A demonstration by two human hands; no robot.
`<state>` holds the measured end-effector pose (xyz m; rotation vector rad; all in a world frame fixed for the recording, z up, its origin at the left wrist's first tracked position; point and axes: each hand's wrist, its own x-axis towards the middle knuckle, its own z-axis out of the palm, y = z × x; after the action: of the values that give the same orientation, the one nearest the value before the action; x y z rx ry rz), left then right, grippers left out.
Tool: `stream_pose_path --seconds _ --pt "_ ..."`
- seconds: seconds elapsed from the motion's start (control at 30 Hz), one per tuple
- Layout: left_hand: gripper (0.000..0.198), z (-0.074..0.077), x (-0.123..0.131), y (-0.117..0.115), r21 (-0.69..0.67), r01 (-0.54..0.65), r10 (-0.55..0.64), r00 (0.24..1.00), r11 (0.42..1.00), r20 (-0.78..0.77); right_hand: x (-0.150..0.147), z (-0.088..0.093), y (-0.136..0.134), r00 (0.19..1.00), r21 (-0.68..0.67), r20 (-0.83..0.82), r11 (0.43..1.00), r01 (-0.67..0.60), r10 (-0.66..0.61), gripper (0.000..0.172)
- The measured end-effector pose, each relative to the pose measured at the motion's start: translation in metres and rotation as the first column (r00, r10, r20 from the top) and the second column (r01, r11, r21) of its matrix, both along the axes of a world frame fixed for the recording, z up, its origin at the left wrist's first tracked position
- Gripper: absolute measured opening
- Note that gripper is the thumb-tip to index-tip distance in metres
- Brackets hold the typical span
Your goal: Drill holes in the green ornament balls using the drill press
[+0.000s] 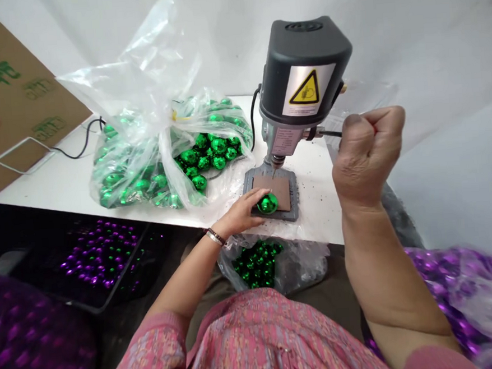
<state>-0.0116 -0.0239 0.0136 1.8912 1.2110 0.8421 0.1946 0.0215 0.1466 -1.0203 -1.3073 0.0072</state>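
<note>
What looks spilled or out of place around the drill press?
Dark specks lie scattered over the white tabletop around the drill press, clearest on the picture's right. They look like loose debris against the pale surface. Nothing else stands out.

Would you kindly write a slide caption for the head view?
Left hand holds a shiny green ball at a dark-grey drill press; right hand grips its slim dark lever.

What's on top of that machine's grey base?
A brown pad, with the left hand holding a green ball over its front. The base under the pad is covered, and I can't tell whether the ball touches the pad.
</note>
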Motion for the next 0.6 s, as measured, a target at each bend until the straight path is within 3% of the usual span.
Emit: stream_pose_path --seconds 0.07,0.17,0.23,0.3,0.43,0.6 --pt "0.07 0.004 -0.016 -0.001 -0.04 0.025 -0.025 1.0 0.999 -0.006 0.001 -0.004 -0.001 1.0 -0.015 -0.004 1.0 -0.006 0.006 0.021" --pt "0.045 0.01 -0.039 0.022 -0.059 -0.225 0.221 0.973 0.973 -0.066 0.003 -0.007 -0.002 1.0 -0.029 -0.009 1.0 -0.008 0.008 0.02" --pt "0.041 0.012 -0.051 0.051 0.043 -0.482 0.482 0.863 0.875 -0.148 0.003 -0.008 -0.003 1.0 -0.017 -0.006 1.0 -0.01 0.01 0.021" --pt "0.046 0.012 -0.06 0.08 0.141 -0.617 0.631 0.74 0.775 -0.231 0.004 -0.008 -0.004 1.0 -0.008 0.001 1.0 -0.015 0.015 0.022" --pt "0.059 0.005 -0.067 0.116 0.116 -0.659 0.639 0.648 0.743 -0.414 0.004 -0.008 -0.006 0.999 -0.033 0.012 0.999 -0.032 0.032 0.022" --pt "0.062 0.002 -0.067 0.117 0.087 -0.663 0.616 0.629 0.743 -0.475 0.004 -0.009 -0.006 0.999 -0.021 -0.013 0.999 -0.048 0.048 0.019"
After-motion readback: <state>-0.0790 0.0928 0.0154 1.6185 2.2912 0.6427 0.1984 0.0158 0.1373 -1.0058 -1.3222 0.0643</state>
